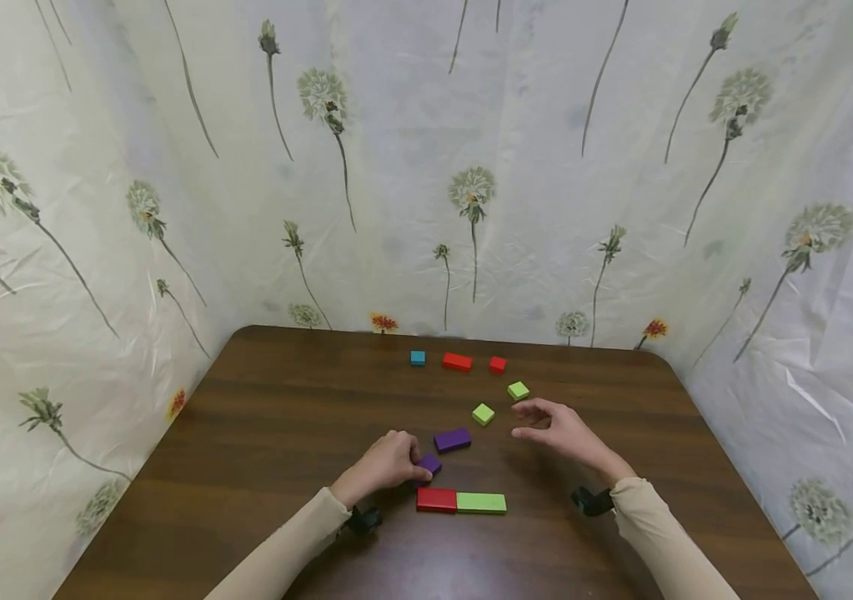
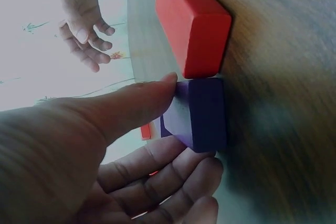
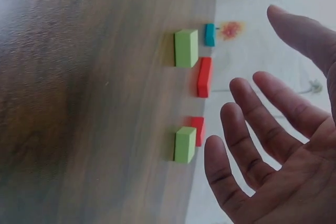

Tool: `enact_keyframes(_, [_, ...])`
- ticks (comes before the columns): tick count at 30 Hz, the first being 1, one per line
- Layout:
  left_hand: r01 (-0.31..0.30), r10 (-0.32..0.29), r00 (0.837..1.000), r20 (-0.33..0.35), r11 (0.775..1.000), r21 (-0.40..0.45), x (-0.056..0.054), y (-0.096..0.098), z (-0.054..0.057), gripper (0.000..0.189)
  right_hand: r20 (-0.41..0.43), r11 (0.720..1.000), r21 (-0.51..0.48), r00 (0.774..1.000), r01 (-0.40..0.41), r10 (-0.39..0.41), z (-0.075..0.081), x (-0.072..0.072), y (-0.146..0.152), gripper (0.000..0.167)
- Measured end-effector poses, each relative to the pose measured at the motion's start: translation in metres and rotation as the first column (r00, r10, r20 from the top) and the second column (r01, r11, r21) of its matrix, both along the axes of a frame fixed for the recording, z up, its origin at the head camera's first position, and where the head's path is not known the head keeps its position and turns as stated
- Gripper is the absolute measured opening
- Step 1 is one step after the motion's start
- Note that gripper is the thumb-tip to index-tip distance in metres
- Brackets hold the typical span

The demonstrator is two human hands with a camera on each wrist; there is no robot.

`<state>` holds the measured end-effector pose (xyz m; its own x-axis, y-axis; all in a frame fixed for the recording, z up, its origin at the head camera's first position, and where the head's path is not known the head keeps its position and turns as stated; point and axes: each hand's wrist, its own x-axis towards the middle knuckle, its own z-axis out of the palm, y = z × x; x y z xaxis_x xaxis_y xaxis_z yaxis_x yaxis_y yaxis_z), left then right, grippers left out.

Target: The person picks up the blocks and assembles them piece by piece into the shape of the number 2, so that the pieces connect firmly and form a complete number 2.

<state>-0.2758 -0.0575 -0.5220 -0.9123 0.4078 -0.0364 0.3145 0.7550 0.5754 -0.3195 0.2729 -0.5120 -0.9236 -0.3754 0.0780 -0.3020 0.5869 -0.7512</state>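
Observation:
My left hand pinches a small purple block between thumb and fingers, low at the tabletop. Just in front of it, nearer me, lies a red rectangular block, its end against a light green rectangular block. A longer purple block rests a little beyond the left hand. To the right, my right hand hovers above the table with fingers spread and nothing in them. Closest to it are two small light green blocks, the other one lying further left.
Toward the far edge of the brown table sit a small blue block, a red rectangular block and a small red block. A flower-patterned curtain hangs behind and around the table.

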Motion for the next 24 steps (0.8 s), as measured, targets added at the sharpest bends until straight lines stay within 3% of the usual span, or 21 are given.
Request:
enact_keyframes(6, [-0.001, 0.001, 1.000, 0.013, 1.000, 0.009, 0.000, 0.000, 0.001, 0.034, -0.002, 1.000, 0.003, 1.000, -0.028, 0.028, 0.000, -0.013, -0.006, 0.056])
enact_keyframes(14, [-0.005, 0.005, 1.000, 0.007, 1.000, -0.004, 0.000, -0.001, 0.000, 0.032, -0.021, 0.998, 0.037, 0.998, -0.060, 0.060, 0.010, -0.019, -0.023, 0.048])
enact_keyframes(24, [-0.003, 0.003, 1.000, 0.015, 1.000, -0.003, 0.000, 0.000, -0.001, 0.031, -0.018, 0.993, 0.023, 0.993, -0.115, 0.115, 0.008, -0.024, -0.043, 0.048])
